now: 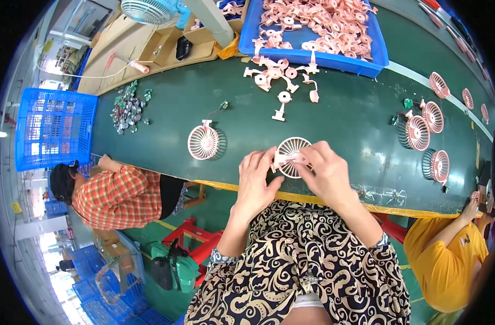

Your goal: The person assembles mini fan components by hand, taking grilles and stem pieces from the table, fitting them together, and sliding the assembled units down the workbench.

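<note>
Near the front edge of the green table, a round pink fan cage (294, 143) lies between my hands. My left hand (256, 181) has its fingers closed on the cage's left side, at the small neck. Over the cage's middle, my right hand (327, 172) is pinching a small pale pink part (291, 158); its exact shape is hidden by the fingers. Left of my hands rests another pink fan cage (203, 142) with a wire running to a small green circuit board (224, 105). Beyond my hands lie several loose pink brackets (283, 97).
A blue tray (339, 64) heaped with pink brackets stands at the back. Small circuit boards (129, 111) are piled at left, near a blue crate (52, 130). Several fan cages (418, 133) sit at right. Co-workers in a checked shirt (120, 197) and yellow shirt (445, 260) flank me.
</note>
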Demonstrator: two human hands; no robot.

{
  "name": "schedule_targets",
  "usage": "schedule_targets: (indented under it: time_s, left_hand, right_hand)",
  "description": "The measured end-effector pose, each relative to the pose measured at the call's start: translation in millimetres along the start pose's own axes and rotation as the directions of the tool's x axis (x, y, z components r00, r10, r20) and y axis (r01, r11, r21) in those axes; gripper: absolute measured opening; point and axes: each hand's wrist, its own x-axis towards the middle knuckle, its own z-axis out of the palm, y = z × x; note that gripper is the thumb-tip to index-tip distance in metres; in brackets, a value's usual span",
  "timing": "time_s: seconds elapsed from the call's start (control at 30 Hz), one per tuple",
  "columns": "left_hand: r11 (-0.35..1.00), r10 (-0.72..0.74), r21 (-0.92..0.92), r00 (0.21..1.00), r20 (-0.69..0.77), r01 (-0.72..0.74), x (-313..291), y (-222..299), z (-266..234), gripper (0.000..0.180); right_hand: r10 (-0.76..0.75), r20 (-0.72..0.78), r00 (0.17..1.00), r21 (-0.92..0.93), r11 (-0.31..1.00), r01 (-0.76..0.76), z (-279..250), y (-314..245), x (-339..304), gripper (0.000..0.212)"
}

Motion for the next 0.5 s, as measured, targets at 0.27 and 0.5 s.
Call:
schedule_targets:
  time_s: [0.27, 0.5]
  left_hand:
    - [0.995, -0.083, -0.051, 0.996, -0.043, 0.081, -1.0, -7.2, -12.1, 0.041]
    - [0.989, -0.134, 0.046, 0.981, -0.144, 0.142, -7.1, -7.1, -2.7, 0.015]
  right_hand:
    - [-0.003, 0.086, 0.996, -0.224, 0.974, 0.023, 18.8, -0.5, 6.2, 0.027]
    - [0.008, 0.060, 0.998, -0.212, 0.977, 0.005, 18.8, -2.7, 6.8, 0.029]
